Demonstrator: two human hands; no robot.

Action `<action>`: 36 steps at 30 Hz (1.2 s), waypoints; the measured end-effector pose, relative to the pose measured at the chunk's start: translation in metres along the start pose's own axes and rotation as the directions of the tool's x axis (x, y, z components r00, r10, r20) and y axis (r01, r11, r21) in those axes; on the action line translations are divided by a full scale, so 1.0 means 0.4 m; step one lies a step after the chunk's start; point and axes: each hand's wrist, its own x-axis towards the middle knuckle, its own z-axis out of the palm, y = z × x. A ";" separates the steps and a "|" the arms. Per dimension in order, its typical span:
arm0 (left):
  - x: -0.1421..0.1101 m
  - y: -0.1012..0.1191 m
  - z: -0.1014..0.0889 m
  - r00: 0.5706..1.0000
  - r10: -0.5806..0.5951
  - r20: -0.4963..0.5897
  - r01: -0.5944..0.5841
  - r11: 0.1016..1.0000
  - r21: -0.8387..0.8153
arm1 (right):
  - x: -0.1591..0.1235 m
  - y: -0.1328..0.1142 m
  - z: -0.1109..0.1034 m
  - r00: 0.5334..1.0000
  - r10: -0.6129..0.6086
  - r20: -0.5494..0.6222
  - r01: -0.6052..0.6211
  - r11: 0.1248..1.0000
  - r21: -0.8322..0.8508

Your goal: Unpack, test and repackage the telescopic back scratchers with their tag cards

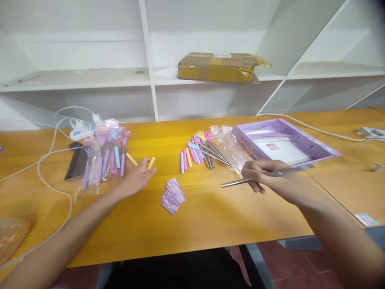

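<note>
My left hand [138, 178] is closed round a short yellow handle tube [151, 163], which sticks up between its fingers. A second yellow tube [131, 159] shows just behind that hand; whether it is touched I cannot tell. My right hand [264, 174] grips a metal back scratcher rod [236, 183], its bare end pointing left and its far end blurred. Between the hands lie back scratchers [215, 152] with metal rods and coloured hand-shaped heads, beside a row of blue, pink and yellow handle tubes [185, 159]. Small purple printed cards [173, 196] lie nearer me.
Bagged back scratchers [105, 156] lie at left, near a power strip [81, 129] and loose white cables [54, 188]. Clear plastic bags [230, 146] and a purple box [315, 149] are at right. A taped carton [219, 67] rests on the shelf behind.
</note>
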 end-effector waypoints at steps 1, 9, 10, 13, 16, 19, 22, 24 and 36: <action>0.031 0.017 0.029 0.997 -0.039 0.064 0.044 0.997 -0.070 | 0.040 0.017 0.004 0.997 0.060 0.042 -0.061 0.998 0.013; 0.112 0.045 0.085 0.997 0.068 0.027 -0.062 0.981 -0.185 | 0.284 0.088 0.093 0.965 0.118 -0.235 -0.248 0.711 -0.658; 0.104 0.036 0.068 0.996 0.088 -0.003 -0.088 0.988 -0.123 | 0.303 0.093 0.103 0.969 0.112 -0.218 -0.237 0.664 -0.710; 0.073 -0.013 -0.001 0.979 0.156 -0.134 -0.139 0.982 0.125 | 0.346 0.116 0.126 0.985 0.096 -0.140 -0.170 0.583 -0.795; 0.041 -0.085 -0.064 0.934 0.222 -0.281 -0.071 0.883 0.463 | 0.362 0.140 0.145 0.993 0.034 -0.111 -0.111 0.549 -0.828; 0.014 -0.151 -0.093 0.902 0.245 -0.355 0.087 0.702 0.707 | 0.342 0.144 0.163 0.986 -0.076 -0.147 -0.078 0.573 -0.816; 0.003 -0.177 -0.095 0.873 0.281 -0.398 0.146 0.629 0.764 | 0.292 0.124 0.180 0.982 -0.148 -0.116 0.007 0.642 -0.767; 0.008 -0.178 -0.097 0.839 0.296 -0.456 0.185 0.633 0.752 | 0.252 0.105 0.195 0.978 -0.197 -0.070 0.088 0.689 -0.719; 0.038 -0.243 -0.162 0.814 0.119 -0.568 0.324 0.720 0.614 | 0.168 0.136 0.257 0.871 -0.467 -0.152 0.387 0.843 -0.374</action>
